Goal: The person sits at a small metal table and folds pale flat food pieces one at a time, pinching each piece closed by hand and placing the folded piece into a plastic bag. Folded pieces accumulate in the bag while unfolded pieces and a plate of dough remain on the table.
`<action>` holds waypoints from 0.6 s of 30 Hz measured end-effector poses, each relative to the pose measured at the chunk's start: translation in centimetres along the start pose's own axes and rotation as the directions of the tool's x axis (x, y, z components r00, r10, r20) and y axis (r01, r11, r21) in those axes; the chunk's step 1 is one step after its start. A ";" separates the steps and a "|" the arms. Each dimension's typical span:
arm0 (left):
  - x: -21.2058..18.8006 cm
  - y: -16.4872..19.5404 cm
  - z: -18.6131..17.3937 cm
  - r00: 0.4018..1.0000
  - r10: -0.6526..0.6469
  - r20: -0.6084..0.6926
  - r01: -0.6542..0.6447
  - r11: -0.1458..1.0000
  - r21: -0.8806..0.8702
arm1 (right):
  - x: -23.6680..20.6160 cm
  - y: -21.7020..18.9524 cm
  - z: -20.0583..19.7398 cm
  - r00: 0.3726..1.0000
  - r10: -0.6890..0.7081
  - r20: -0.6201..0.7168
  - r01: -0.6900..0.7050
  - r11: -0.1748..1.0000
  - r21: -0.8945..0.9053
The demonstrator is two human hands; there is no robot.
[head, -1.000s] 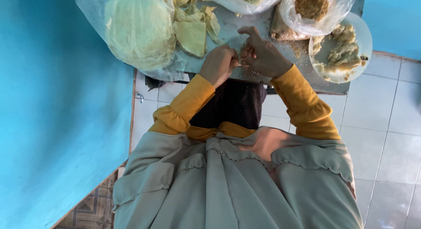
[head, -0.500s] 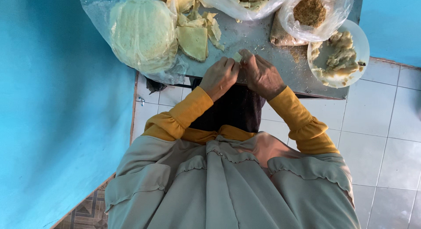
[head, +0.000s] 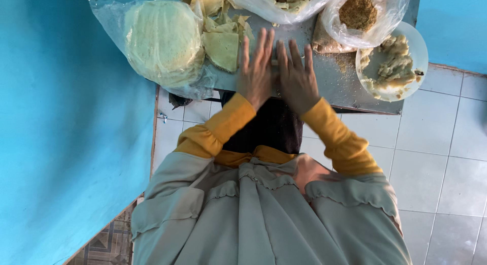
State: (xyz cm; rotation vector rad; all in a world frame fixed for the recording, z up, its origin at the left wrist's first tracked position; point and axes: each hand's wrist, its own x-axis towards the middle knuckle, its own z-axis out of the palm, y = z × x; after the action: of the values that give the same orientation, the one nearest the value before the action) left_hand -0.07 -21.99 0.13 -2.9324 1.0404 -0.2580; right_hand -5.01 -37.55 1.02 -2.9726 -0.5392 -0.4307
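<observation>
Both my hands lie flat, side by side, on the grey metal table point(head: 337, 90), fingers stretched out and slightly apart. My left hand point(head: 256, 72) rests just right of a folded pale green wrapper piece point(head: 221, 49). My right hand point(head: 297, 77) touches it along the thumb side. Whatever lies under the palms is hidden. Yellow sleeves cover both forearms.
A stack of round pale wrappers in a clear bag point(head: 162, 39) overhangs the table's left end. At the right stand a bag of brown crumbs point(head: 357, 11) and a white plate point(head: 420, 52) of pale filling. Another bag point(head: 284, 1) sits at the back. Blue wall point(head: 66, 118) left, tiled floor point(head: 441, 158) right.
My hands were curled together, fingers working on something small. They have since flattened out and moved forward over the table, fingers extended.
</observation>
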 end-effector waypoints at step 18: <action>-4.8 -8.3 0.6 0.637 -0.704 -0.315 -0.339 0.111 -0.934 | 9.5 1.9 -0.2 0.974 0.216 -0.071 -0.219 0.975 -0.038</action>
State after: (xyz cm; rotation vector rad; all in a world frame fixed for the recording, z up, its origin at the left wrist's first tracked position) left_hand 1.54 -12.49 -0.53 -4.4805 0.9577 -1.5565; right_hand 4.17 -36.25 3.89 -3.0020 -0.1961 -0.5244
